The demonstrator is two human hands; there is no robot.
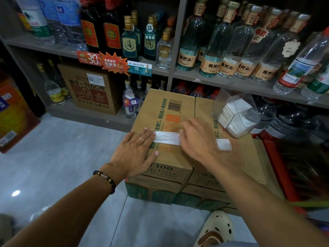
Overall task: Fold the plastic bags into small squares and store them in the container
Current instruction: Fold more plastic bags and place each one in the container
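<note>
Centrally, flat left hand (136, 150) and blurred right hand (197, 138), fingers extended, press a folded plastic bag (167, 138) onto a cardboard box (160, 111) on grey floor (62, 157), bottle shelves (222, 81) at twelve o'clock.

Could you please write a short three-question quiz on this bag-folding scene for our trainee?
1. True or false: the left hand lies flat on the strip's left end.
2. What surface does the folded plastic bag strip lie on?
3. The clear container holds: A) folded white squares B) bottles C) nothing.

Key: 1 true. 2 the cardboard box. 3 A.
</note>
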